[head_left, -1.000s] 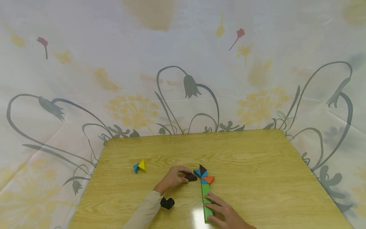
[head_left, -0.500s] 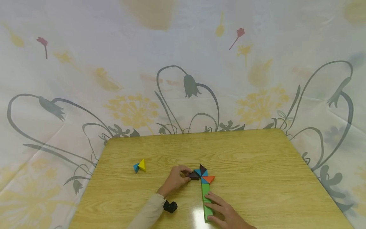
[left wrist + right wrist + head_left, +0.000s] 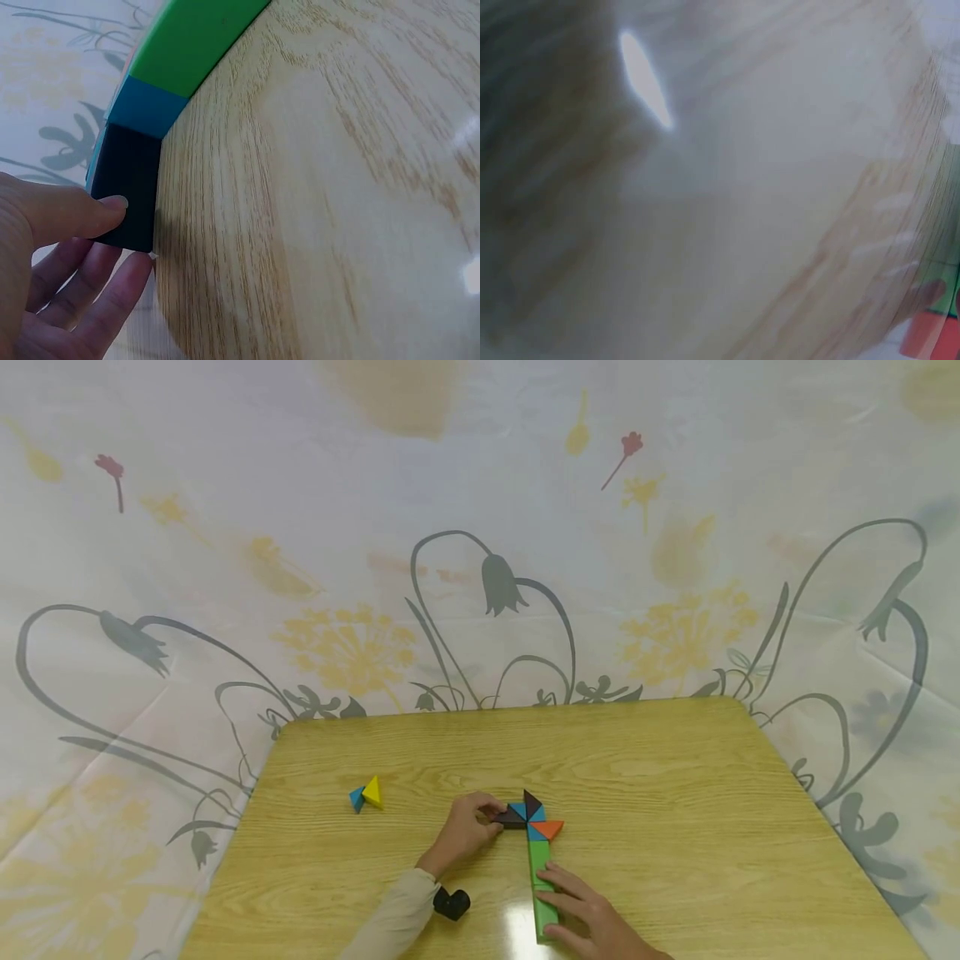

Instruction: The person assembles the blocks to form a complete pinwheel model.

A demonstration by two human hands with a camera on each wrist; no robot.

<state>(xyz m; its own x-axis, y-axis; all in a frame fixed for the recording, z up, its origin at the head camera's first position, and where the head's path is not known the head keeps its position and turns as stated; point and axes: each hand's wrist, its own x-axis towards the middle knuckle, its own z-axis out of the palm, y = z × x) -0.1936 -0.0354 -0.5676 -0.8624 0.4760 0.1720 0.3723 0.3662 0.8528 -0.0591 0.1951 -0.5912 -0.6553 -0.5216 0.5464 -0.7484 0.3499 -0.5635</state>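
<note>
My left hand (image 3: 463, 835) pinches a dark triangular block (image 3: 513, 821) between thumb and fingers. In the left wrist view that dark block (image 3: 132, 169) lies on the wood, its far end right at a blue block (image 3: 150, 109). In the head view it fills in the left side of a pinwheel of blue triangles (image 3: 536, 832), another dark triangle (image 3: 531, 806) and an orange triangle (image 3: 552, 831). Below the pinwheel runs a column of green blocks (image 3: 539, 858). My right hand (image 3: 596, 918) rests its extended fingers on the green column.
A yellow triangle (image 3: 373, 793) and a small blue triangle (image 3: 357, 799) lie together at the left of the wooden table (image 3: 660, 768). A black camera mount (image 3: 452, 904) sits by the left wrist. Behind the table hangs a flower-patterned cloth (image 3: 480, 485).
My left hand has moved slightly right, sliding the dark triangular block up against the blue triangle of the pinwheel. The right hand has stayed in place on the green blocks.
</note>
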